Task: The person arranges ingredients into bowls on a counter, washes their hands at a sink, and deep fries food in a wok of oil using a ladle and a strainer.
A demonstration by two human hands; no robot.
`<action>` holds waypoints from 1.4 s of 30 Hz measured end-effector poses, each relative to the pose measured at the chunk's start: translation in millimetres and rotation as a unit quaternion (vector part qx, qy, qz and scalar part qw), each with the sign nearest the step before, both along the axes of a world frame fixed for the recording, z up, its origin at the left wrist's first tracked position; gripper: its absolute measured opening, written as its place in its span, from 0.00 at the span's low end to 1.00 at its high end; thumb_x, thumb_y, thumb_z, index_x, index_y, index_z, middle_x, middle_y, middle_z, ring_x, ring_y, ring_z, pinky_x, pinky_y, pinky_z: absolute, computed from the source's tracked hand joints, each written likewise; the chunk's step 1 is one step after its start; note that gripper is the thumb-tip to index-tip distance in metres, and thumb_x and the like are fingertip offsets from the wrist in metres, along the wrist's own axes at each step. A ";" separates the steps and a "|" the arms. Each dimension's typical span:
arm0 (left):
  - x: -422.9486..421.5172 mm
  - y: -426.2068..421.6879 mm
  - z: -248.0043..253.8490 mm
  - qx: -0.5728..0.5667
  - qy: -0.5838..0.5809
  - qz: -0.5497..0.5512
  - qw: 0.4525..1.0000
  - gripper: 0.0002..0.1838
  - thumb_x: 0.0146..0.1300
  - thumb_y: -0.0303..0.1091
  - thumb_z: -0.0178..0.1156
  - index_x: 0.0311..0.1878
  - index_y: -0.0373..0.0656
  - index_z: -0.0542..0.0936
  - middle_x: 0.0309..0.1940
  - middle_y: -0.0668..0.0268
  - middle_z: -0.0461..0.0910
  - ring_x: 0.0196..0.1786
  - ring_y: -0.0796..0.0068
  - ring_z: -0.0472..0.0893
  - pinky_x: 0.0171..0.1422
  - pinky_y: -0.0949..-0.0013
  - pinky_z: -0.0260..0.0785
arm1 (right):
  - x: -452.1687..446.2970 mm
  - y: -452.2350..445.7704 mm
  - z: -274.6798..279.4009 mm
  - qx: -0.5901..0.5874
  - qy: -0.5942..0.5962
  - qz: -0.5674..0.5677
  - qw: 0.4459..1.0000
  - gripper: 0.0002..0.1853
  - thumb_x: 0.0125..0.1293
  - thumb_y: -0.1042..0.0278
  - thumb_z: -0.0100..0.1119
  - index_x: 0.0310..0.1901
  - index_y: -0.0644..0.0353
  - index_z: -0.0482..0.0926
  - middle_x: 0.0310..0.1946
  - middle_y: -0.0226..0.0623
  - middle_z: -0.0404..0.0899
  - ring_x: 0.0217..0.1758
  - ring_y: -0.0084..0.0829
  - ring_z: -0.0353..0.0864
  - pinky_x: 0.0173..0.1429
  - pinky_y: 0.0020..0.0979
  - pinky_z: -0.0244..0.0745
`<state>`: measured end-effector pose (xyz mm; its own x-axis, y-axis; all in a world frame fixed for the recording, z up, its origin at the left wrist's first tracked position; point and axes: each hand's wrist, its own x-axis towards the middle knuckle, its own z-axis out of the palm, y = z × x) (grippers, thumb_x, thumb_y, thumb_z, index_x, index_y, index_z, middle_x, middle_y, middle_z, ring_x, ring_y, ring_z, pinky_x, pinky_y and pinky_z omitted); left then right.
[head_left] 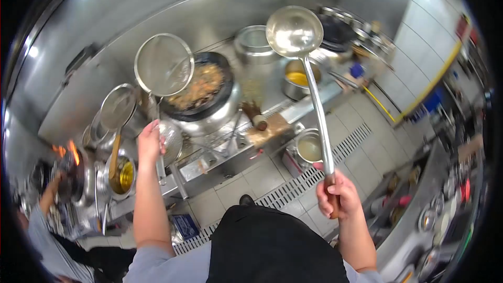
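My right hand point(339, 195) is wrapped round the wooden grip of a long steel ladle point(294, 31), whose bowl is raised over the stove counter. In my left hand point(150, 144) is the handle of a round wire-mesh strainer point(163, 64), held up over the left side of a wok point(226, 91). Browned pieces of food point(207, 81) bubble in dark oil inside the wok. Just right of my left hand, a second metal skimmer point(171, 139) rests by the wok's base.
A pot of yellow liquid point(297, 78) and a lidded pot point(254, 39) stand behind the counter edge. Further left are another strainer point(117, 106), a pot of yellow oil point(124, 177) and a flame point(73, 152) near a co-worker's hand point(51, 186). A floor drain grate point(288, 191) runs below.
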<state>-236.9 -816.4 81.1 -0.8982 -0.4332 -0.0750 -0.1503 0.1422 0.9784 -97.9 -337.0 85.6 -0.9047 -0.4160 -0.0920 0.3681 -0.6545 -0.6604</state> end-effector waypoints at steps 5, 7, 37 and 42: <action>-8.0 -27.7 -9.4 -0.072 0.006 0.045 0.996 0.20 0.71 0.34 0.48 0.63 0.40 0.70 0.16 0.70 0.70 0.12 0.81 0.66 0.15 0.73 0.60 | -109.5 -53.1 15.6 0.141 -0.026 0.031 0.989 0.23 0.57 0.78 0.49 0.57 0.64 0.68 0.19 0.35 0.67 0.10 0.26 0.67 0.15 0.27 0.67; -13.5 -36.2 -11.7 -0.117 -0.009 0.073 0.990 0.20 0.71 0.34 0.47 0.63 0.39 0.70 0.17 0.69 0.71 0.13 0.81 0.68 0.17 0.72 0.62 | -140.4 -73.3 6.6 0.316 0.026 0.025 0.948 0.18 0.56 0.80 0.49 0.50 0.64 0.71 0.19 0.33 0.69 0.10 0.25 0.67 0.15 0.26 0.66; -79.2 31.1 -28.1 -0.109 -0.097 0.195 0.970 0.21 0.67 0.31 0.47 0.62 0.37 0.71 0.19 0.65 0.74 0.17 0.75 0.73 0.19 0.69 0.67 | -424.9 -151.9 -48.6 0.199 -0.109 0.288 0.930 0.07 0.62 0.72 0.51 0.41 0.62 0.68 0.21 0.31 0.70 0.15 0.24 0.67 0.17 0.26 0.61; -87.6 41.8 -38.0 -0.095 -0.100 0.210 0.968 0.21 0.67 0.31 0.48 0.62 0.37 0.71 0.18 0.65 0.74 0.15 0.76 0.71 0.18 0.70 0.64 | -432.5 -148.1 -40.7 0.069 -0.214 0.338 0.914 0.09 0.63 0.70 0.51 0.43 0.63 0.69 0.21 0.32 0.69 0.16 0.23 0.65 0.17 0.24 0.58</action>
